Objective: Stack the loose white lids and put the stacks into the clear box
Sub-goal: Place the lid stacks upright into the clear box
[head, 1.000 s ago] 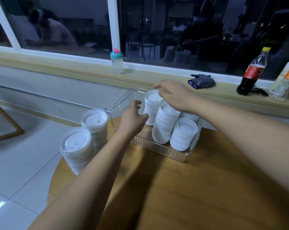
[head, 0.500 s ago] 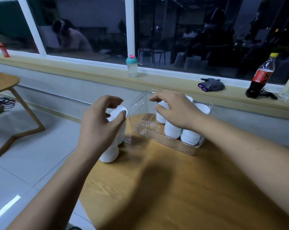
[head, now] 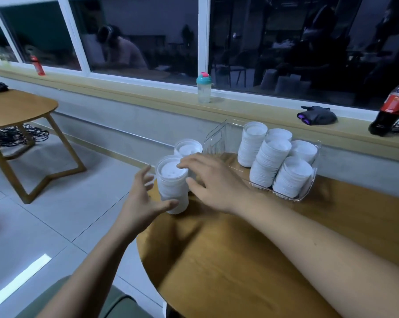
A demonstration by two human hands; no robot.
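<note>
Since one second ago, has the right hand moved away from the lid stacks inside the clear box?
Yes. The right hand has left the clear box and gone left, to the nearer lid stack standing outside it on the table.

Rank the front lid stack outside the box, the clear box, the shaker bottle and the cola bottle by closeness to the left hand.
1. Front lid stack, right beside the left hand, at the left edge of the table.
2. Clear box, farther back on the table.
3. Shaker bottle, on the windowsill ahead.
4. Cola bottle, far right on the windowsill.
</note>
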